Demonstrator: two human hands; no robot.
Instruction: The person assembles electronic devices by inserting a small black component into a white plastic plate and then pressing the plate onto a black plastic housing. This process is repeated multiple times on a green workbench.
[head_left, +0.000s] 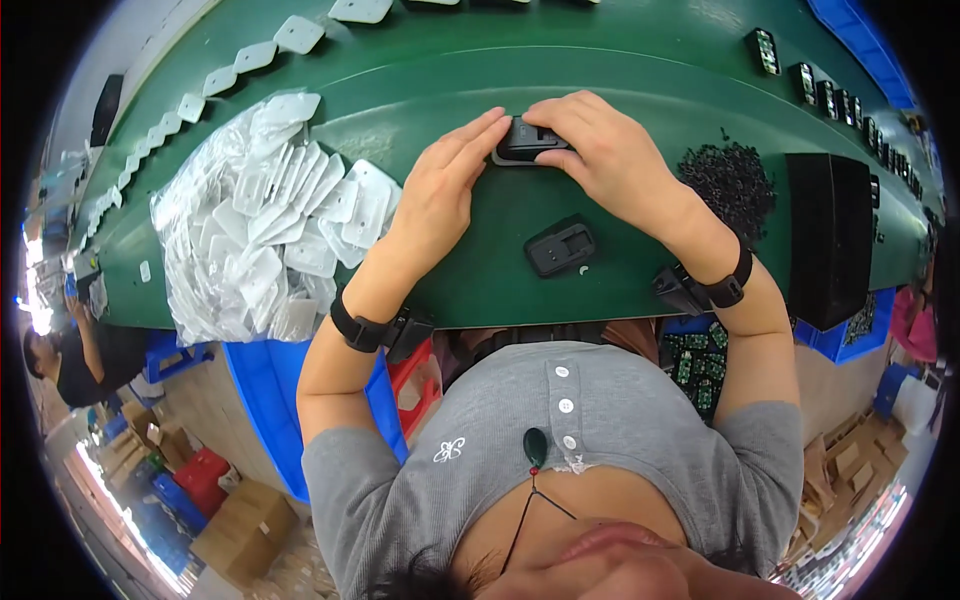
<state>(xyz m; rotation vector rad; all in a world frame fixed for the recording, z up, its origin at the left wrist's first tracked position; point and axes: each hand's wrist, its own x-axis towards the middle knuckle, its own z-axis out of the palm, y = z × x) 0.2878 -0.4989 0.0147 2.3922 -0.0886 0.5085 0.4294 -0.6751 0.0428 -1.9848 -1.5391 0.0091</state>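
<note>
A small black plastic housing (522,146) lies on the green table (620,80). My right hand (607,155) covers its right side and grips it with curled fingers. My left hand (442,183) has its fingers stretched out, the tips pressing the housing's left edge. A second black housing (561,248) sits alone on the table nearer to me, between my forearms. Both wrists carry black bands with small black units.
A heap of white plastic plates in clear bags (262,222) lies at left. More white plates (240,60) line the far belt. A pile of small black parts (728,178) and a black box (828,238) sit at right. Blue bins are below the table.
</note>
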